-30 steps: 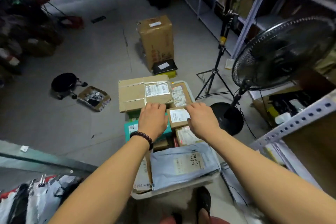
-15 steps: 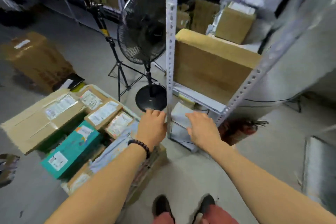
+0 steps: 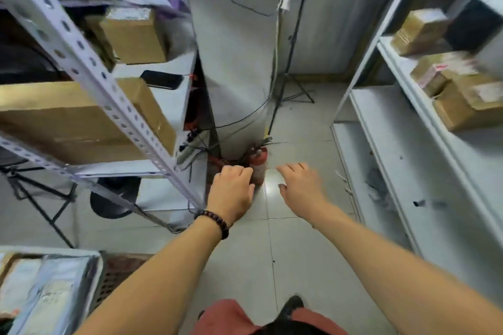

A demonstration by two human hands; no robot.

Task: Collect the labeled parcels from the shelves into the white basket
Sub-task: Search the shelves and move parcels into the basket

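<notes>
My left hand (image 3: 231,193) and my right hand (image 3: 302,185) hang out in front of me over the tiled floor, fingers loosely curled, holding nothing. The white basket (image 3: 95,277) shows only at the bottom left corner, filled with grey mailer bags and boxes. Brown cardboard parcels (image 3: 460,100) lie on the white shelf unit (image 3: 402,128) to my right, at upper levels. More cardboard boxes (image 3: 136,35) sit on the perforated metal rack (image 3: 109,95) to my left, including one large flat box (image 3: 68,122).
A grey pillar (image 3: 236,62) stands ahead with cables, a power strip (image 3: 190,149) and a red fire extinguisher (image 3: 258,163) at its foot. A black tripod (image 3: 291,90) stands behind it. A fan base (image 3: 114,198) sits under the left rack.
My view has swung right, away from the basket and fan toward the pillar and the right-hand shelves. Both hands left the parcels in the basket and now hold nothing.
</notes>
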